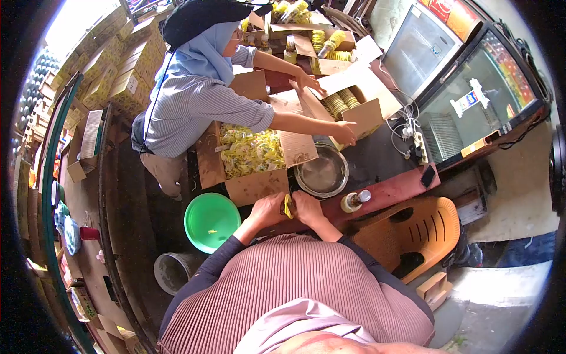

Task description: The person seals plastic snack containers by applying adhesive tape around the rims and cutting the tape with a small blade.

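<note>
My left hand (268, 210) and my right hand (308, 208) are close together at the table's near edge, fingers curled round a small yellow and dark item (288, 206). The hands hide most of it, so I cannot make out its kind. Just beyond them an opened cardboard box (256, 187) holds a heap of yellow printed wrappers or labels (250, 152). A round metal basin (321, 171) lies ahead of my right hand. To its right stands a bottle (352, 202) with a pale cap. Left of my hands is a green basin (212, 221) with a small yellow scrap inside.
Across the table a person (197, 88) reaches both hands to a carton (362, 118) of stacked yellow-edged items. A phone (428, 176) and power strip (420, 146) lie at the right, by a glass-door fridge (483, 100). An orange chair (433, 227) and grey bucket (171, 273) stand nearby.
</note>
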Demonstrator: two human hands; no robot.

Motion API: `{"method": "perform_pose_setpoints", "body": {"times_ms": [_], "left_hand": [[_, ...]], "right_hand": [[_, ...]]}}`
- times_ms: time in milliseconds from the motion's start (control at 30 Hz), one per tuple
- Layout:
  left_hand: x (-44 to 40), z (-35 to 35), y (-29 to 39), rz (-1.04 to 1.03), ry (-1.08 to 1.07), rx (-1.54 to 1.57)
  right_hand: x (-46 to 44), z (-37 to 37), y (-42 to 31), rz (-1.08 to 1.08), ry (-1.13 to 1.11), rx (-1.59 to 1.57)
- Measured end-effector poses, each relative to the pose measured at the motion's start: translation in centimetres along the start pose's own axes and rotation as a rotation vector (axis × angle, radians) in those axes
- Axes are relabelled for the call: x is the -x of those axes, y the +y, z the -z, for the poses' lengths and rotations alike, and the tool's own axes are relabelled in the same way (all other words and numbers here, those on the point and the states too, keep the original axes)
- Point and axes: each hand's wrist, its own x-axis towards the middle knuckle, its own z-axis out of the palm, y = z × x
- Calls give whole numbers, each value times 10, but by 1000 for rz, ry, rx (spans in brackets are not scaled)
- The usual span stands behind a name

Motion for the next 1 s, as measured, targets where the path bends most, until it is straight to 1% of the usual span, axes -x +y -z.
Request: {"method": "perform_pose_setpoints", "body": {"times_ms": [67,133,200,233,300,400,467,500,533,600,633,667,733,767,800,867,900,933,1000], "left_hand": [[4,4,9,60,-46,-4],[9,6,14,64,-22,15],[13,7,17,82,11,31],[15,6,18,79,15,24],[20,5,22,88,35,14],[26,5,29,142,11,54],[30,1,35,173,6,215],[33,1,46,201,25,261],[35,-3,49,207,31,258],[39,-19,51,171,96,357],[39,-27,54,182,97,387],[38,-35,57,184,101,387],[38,-45,71,226,137,361],[39,-50,78,227,181,296],[41,-55,83,231,179,296],[45,-64,92,211,269,223],[48,-59,104,224,292,221],[51,-54,111,220,259,274],[62,-60,115,111,350,232]], "right_hand": [[4,-1,4,-3,-33,-57],[4,5,3,41,-64,-61],[4,10,2,33,-128,-58],[5,12,2,77,-109,-67],[6,21,-7,98,-137,-72],[11,36,-12,144,-165,-108],[18,41,-9,131,-191,-141],[22,45,-8,192,-172,-167],[25,46,-4,199,-175,-171],[34,48,0,130,-83,-385],[39,51,1,95,-34,-457],[43,54,3,98,-37,-456],[55,60,3,-100,-14,-735],[61,61,3,-96,31,-830],[65,61,4,-98,28,-832],[72,59,9,-165,20,-967],[74,54,11,-135,49,-976],[76,62,8,-142,46,-975],[87,76,5,22,62,-566]]}}
